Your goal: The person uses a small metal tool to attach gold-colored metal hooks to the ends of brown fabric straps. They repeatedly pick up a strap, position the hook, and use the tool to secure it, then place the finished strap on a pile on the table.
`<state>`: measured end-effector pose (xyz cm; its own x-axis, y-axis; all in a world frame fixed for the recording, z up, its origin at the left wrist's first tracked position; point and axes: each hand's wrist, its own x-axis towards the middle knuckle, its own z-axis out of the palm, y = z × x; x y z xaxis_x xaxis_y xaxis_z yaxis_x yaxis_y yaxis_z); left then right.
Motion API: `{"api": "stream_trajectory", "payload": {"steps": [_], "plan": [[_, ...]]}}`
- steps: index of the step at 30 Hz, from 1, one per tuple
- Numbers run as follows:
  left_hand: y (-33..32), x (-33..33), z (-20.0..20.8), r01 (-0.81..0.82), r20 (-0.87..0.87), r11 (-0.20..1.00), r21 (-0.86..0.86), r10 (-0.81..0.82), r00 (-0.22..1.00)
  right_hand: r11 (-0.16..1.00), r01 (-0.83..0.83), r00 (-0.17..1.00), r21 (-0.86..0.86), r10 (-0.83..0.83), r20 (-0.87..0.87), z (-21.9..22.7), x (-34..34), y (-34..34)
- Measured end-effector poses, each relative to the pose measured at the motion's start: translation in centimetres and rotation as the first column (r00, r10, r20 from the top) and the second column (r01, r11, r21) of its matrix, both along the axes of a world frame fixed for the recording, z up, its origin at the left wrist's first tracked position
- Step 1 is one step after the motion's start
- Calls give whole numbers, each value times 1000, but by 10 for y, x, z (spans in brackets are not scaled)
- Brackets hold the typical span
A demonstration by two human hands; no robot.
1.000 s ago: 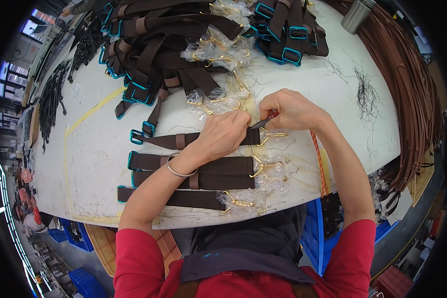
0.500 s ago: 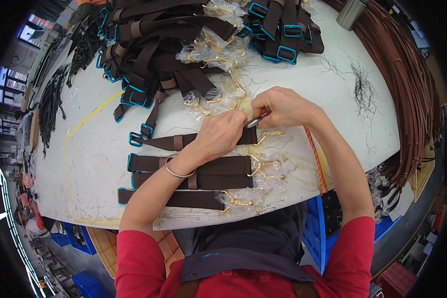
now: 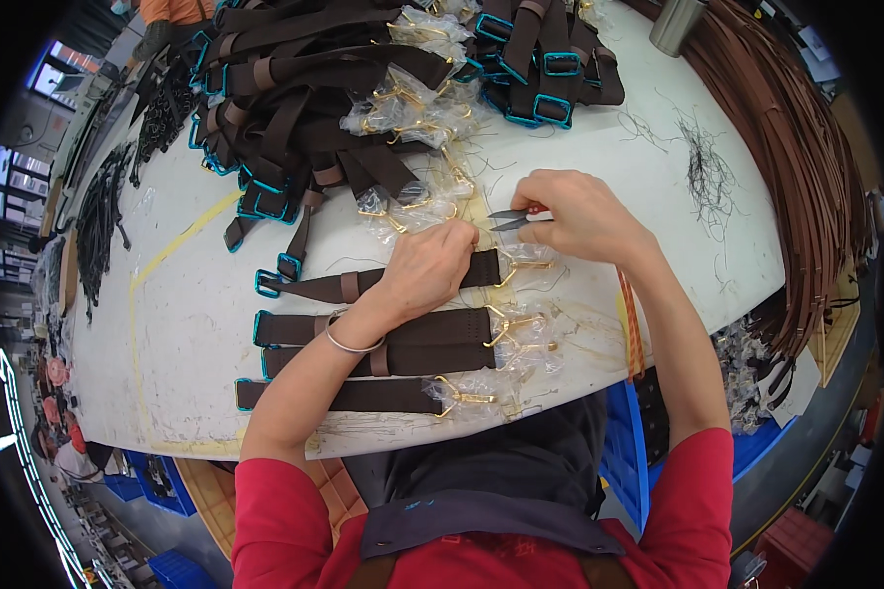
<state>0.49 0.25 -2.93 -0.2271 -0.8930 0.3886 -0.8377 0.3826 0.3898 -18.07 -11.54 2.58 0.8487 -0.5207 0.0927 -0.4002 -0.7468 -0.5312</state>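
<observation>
My right hand [image 3: 581, 214] is closed around thread snips [image 3: 512, 219] with a red handle, their dark blades spread and pointing left. My left hand [image 3: 430, 263] is pinched closed over the upper edge of a dark brown strap [image 3: 479, 269]; what its fingertips grip is too small to make out. That strap has a gold hook [image 3: 528, 264] in clear plastic at its right end and a blue-wrapped buckle [image 3: 267, 283] at its left. Several similar straps [image 3: 437, 327] lie below it, the lowest strap [image 3: 388, 396] nearest me, partly covered by my left forearm.
A big heap of dark straps [image 3: 295, 118] covers the far left, with another pile [image 3: 550, 64] beyond. Loose threads [image 3: 702, 167] lie at right. Long brown strips [image 3: 786, 147] and a steel flask [image 3: 678, 25] line the right edge. An orange cord [image 3: 631, 324] hangs near my right forearm.
My right hand has moved slightly away from my left fingers, and the snips' blades now stand apart. My left hand stays at the same strap.
</observation>
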Motion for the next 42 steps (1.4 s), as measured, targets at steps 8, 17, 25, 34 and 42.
{"api": "stream_trajectory", "payload": {"steps": [8, 17, 25, 34, 42], "plan": [[-4, -2, 3, 23, -49, 1000, 17, -22, 999, 928, 269, 948, -257, -208, 242, -2, -23, 50], [-8, 2, 25, 120, -338, 940, 320, -4, 941, 643, -1, 990, 766, 107, -89, -6, -32, 74], [-8, 6, 28, 310, -696, 727, 612, 310, 647, 962, 256, 947, 90, -269, 175, -29, -24, 108], [-9, 7, 23, 325, -722, 747, 580, 286, 630, 950, 312, 942, -11, -308, 134, -28, -14, 113], [-10, 7, 23, 329, -724, 751, 573, 276, 632, 934, 346, 935, -85, -336, 116, -31, -9, 114]]}}
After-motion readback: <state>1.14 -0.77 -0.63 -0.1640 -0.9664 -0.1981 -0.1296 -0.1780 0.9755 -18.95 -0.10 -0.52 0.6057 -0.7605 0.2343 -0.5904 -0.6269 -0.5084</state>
